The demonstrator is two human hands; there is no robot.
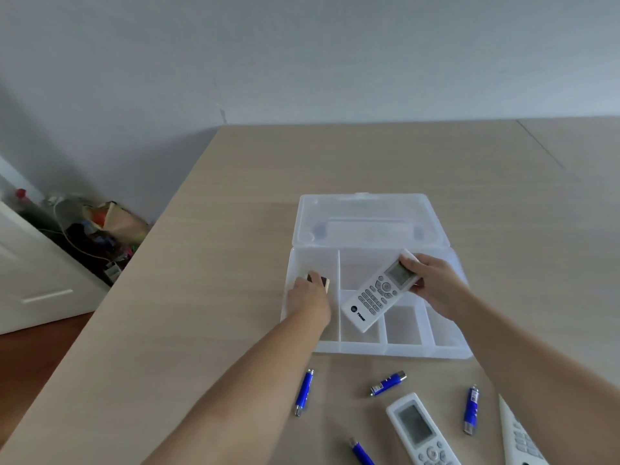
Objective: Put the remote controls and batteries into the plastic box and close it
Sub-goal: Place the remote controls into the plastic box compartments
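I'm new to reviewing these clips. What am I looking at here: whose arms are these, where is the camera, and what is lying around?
There is no machine here: a person works with two bare hands, filmed by one wide-angle camera on their head, looking forward and down. On the wooden table stands a clear plastic box with dividers inside, its lid folded open at the back. The right hand holds a white remote control tilted over the compartments. The left hand grips a small dark-and-beige object at the box's left compartment; I cannot tell what it is. In front of the box lie four blue batteries, one at, and two more white remotes, one at, the other cut off by the frame edge.
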